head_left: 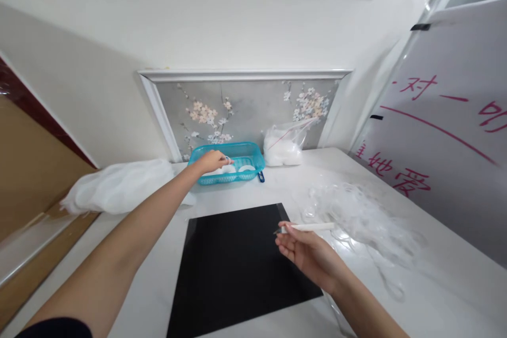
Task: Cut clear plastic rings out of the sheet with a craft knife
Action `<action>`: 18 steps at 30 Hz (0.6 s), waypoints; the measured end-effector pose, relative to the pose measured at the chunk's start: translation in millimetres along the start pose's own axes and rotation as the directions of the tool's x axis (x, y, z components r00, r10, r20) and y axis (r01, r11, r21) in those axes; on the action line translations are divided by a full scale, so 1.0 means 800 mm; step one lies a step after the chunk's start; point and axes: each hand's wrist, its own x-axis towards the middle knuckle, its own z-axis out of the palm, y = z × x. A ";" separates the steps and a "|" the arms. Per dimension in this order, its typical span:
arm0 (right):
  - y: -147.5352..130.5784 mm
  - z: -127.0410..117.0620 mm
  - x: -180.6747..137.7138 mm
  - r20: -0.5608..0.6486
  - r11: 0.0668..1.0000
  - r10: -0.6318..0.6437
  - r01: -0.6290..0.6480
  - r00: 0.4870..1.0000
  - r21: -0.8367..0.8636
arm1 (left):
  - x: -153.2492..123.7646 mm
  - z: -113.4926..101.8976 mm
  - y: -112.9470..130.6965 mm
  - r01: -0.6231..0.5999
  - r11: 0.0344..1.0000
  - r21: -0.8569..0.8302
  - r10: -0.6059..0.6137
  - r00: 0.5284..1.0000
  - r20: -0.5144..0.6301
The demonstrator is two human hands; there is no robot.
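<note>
My left hand (212, 161) reaches over the blue plastic basket (259, 161), fingers closed in a pinch. A small white piece (227, 158) shows at its fingertips; its exact kind is unclear. White rounded pieces (246, 168) lie in the basket, partly hidden by the hand. In my right hand (303, 251) is a white-handled craft knife (312, 227), its pointed metal blade facing left. This hand is above the right edge of a black rectangular mat (237, 269) that lies on the white table (150, 274).
White netted foam wrapping (122, 185) lies to the left. Behind, right of the basket, stands a clear bag of white material (283, 150), with a small dark blue item (261, 176) nearby. Crumpled clear plastic (356, 216) spreads at right, beside a board with red writing (443, 116).
</note>
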 end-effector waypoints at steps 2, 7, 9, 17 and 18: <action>0.001 -0.002 -0.004 0.006 1.000 -0.003 0.003 1.000 -0.014 | 0.009 0.000 -0.002 0.027 0.997 0.077 -0.031 0.998 0.057; 0.000 -0.001 -0.009 -0.002 0.999 -0.006 0.006 1.000 -0.047 | 0.024 0.006 -0.007 0.076 0.979 0.188 -0.113 0.974 0.195; 0.000 0.000 -0.008 -0.018 0.998 0.003 -0.004 1.000 -0.070 | 0.029 0.009 -0.008 0.080 0.974 0.212 -0.127 0.967 0.222; 0.002 -0.007 -0.003 -0.033 0.993 0.019 -0.023 0.999 -0.119 | 0.038 0.017 -0.006 0.069 0.968 0.242 -0.142 0.944 0.297; 0.001 -0.008 -0.002 -0.040 0.992 0.018 -0.023 0.999 -0.121 | 0.039 0.018 -0.007 0.068 0.969 0.239 -0.141 0.943 0.303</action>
